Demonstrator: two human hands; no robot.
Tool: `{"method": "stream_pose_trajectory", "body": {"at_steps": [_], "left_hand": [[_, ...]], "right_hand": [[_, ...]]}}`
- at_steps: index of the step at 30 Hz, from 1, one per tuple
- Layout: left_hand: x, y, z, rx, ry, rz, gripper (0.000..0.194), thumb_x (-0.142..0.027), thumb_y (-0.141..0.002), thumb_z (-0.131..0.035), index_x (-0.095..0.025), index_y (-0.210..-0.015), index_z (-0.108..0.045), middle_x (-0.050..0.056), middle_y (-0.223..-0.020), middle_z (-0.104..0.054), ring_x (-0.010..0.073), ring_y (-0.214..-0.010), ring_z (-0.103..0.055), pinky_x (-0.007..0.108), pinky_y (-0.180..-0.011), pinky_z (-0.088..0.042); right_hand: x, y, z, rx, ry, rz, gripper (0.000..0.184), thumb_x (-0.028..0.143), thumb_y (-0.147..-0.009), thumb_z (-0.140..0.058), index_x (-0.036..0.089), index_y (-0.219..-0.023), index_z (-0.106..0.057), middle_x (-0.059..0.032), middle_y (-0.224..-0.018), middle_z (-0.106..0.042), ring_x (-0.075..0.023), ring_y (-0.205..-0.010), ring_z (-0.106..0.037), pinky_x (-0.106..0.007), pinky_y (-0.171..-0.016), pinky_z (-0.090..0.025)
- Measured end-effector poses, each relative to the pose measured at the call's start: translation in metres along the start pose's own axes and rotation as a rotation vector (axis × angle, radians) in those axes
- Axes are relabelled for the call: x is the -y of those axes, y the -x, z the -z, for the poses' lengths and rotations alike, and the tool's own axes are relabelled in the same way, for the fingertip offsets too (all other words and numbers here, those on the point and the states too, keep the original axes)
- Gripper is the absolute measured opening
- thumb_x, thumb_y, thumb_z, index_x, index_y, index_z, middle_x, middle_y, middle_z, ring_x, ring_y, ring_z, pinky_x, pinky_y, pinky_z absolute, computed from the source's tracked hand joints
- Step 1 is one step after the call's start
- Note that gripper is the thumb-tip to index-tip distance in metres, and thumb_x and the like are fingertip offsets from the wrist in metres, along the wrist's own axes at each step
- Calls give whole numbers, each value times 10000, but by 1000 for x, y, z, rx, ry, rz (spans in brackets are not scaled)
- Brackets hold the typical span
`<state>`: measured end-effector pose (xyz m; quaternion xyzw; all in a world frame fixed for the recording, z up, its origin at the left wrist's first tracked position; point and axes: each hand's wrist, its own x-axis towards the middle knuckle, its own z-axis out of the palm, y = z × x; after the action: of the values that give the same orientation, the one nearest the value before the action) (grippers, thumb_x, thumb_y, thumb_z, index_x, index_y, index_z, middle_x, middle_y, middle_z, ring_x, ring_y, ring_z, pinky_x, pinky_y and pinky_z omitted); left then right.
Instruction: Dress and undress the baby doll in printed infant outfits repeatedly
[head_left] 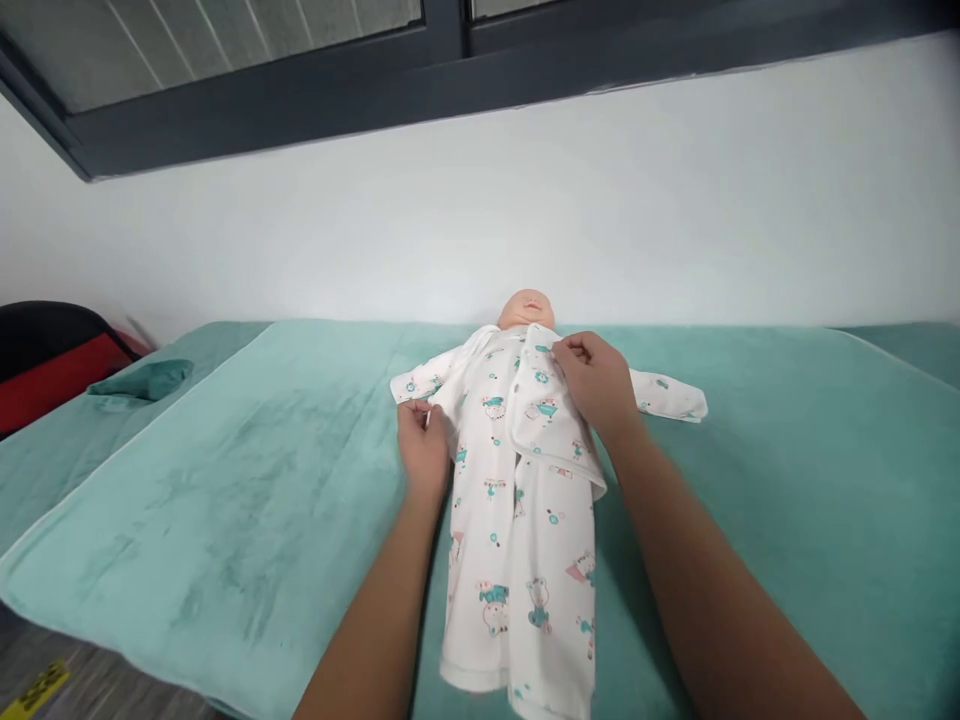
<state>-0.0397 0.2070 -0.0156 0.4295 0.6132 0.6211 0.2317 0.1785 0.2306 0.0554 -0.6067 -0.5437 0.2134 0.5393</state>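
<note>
A baby doll [529, 308] lies on its back, dressed in a white baby shirt [546, 410] printed with small animals. White baby pants [493, 590] in the same print cover its legs. My left hand [424, 448] is closed in a pinch at the shirt's left side, just below the sleeve, with white fabric at the fingertips. On the other side, my right hand [598, 385] pinches the shirt near the upper chest and shoulder. The shirt's front panel overlaps to the right. Both sleeves stretch out sideways; part of the right one is hidden behind my hand.
The doll lies on a green plush cover [247, 480] over a bed-like surface, against a white wall [360, 240]. A dark window frame [315, 105] runs above. At the far left are a red and black item [60, 370] and a bunched green cloth [146, 380].
</note>
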Motion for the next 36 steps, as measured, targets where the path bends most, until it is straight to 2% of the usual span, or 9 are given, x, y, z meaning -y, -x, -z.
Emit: {"method": "stream_pose_trajectory", "body": {"at_steps": [6, 11, 13, 16, 18, 22, 24, 30, 36], "left_hand": [[-22, -11, 5, 58, 651, 328, 377, -208, -593, -810, -206, -831, -518, -64, -727, -528, 90, -656, -527, 216, -642, -414], [-69, 2, 12, 123, 772, 183, 360, -124, -594, -833, -205, -793, -544, -27, -913, -649, 93, -873, -606, 210, -815, -474], [-86, 14, 14, 344, 718, 84, 284, -123, -652, -815, -196, -751, -559, -14, -900, -662, 95, -865, -610, 207, -797, -483], [-102, 26, 15, 964, 561, 70, 133, -158, -753, -765, -183, -787, -640, 32, -842, -686, 117, -725, -627, 237, -648, -495], [-106, 25, 13, 1124, 497, 62, 56, -212, -813, -715, -175, -819, -673, 55, -805, -696, 133, -653, -628, 256, -584, -484], [-106, -7, -11, 590, 402, 4, 20, -200, -795, -670, -185, -801, -681, 15, -736, -683, 113, -622, -579, 247, -613, -469], [-103, -29, -32, 425, 261, -5, 63, -176, -764, -658, -188, -814, -695, 5, -743, -684, 120, -651, -582, 247, -643, -473], [-88, -74, -96, 482, -138, -188, 144, -189, -814, -578, -197, -830, -721, 49, -892, -734, 195, -838, -647, 313, -811, -490], [-76, -82, -110, 595, -290, -337, 213, -299, -864, -562, -210, -916, -749, 87, -1017, -736, 255, -960, -648, 348, -873, -468]], "right_hand": [[-5, -2, -9, 54, -12, -11, 148, 358, -819, -571, 230, -797, -640, 19, -744, -629, -170, -723, -545, -319, -721, -400], [-7, -4, -9, 56, -69, -53, 145, 359, -798, -588, 225, -782, -640, 15, -764, -641, -174, -752, -554, -315, -731, -402], [-9, -6, -10, 52, -80, -62, 144, 357, -788, -597, 222, -780, -647, 14, -767, -643, -173, -751, -555, -314, -728, -402], [-12, -9, -11, 39, -109, -94, 146, 361, -773, -612, 222, -781, -656, 15, -764, -645, -173, -742, -558, -314, -714, -404], [-14, -11, -12, 28, -131, -105, 143, 356, -765, -618, 220, -782, -660, 12, -755, -646, -173, -730, -562, -315, -710, -410], [-14, -11, -13, -21, -138, -81, 133, 336, -776, -601, 217, -802, -656, -4, -789, -661, -179, -753, -587, -326, -740, -435], [-13, -11, -13, -46, -127, -54, 141, 322, -785, -589, 218, -848, -659, -15, -840, -670, -184, -792, -597, -328, -765, -447], [-8, -15, -14, 54, -50, -60, 247, 379, -804, -595, 220, -976, -674, -31, -929, -683, -192, -817, -599, -335, -763, -449], [0, -27, -16, 166, 181, -67, 341, 558, -839, -549, 226, -814, -625, -26, -764, -663, -197, -692, -569, -318, -645, -395]]}}
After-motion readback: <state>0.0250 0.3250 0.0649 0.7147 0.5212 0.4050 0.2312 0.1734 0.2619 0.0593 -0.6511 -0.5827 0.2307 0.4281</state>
